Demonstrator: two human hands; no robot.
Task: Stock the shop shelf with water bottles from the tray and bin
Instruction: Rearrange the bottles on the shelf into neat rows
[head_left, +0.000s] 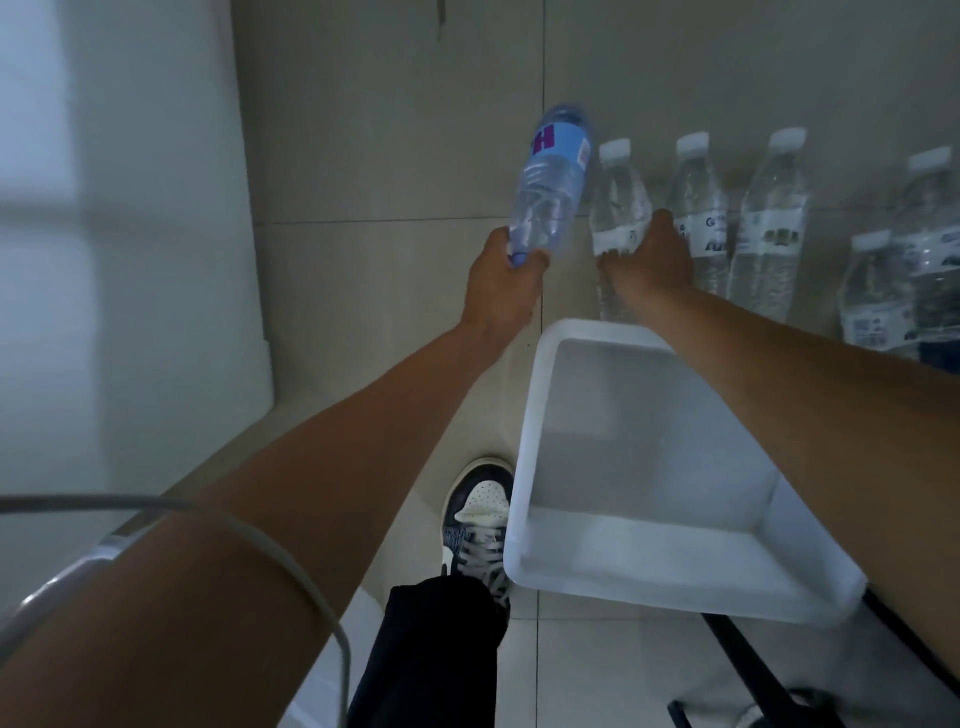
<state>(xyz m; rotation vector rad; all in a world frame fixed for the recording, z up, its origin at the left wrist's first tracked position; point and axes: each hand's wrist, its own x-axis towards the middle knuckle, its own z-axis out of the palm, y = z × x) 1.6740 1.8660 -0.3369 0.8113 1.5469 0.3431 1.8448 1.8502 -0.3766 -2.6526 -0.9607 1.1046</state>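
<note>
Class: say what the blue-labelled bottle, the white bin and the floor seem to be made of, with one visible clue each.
Blue-labelled bottle: thin clear plastic, glossy; see-through ribbed wall. White bin: likely moulded plastic, smooth, slightly translucent, rounded rim. Floor: probably glazed ceramic tile; straight grout lines, soft sheen.

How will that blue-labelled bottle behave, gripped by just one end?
The blue-labelled bottle seems full of water, so it is probably heavy for its size. The left hand grips only one end, so it may swing or tilt. Its clear ribbed wall would probably dent under a hard squeeze, and its round body would likely roll if laid down.
</note>
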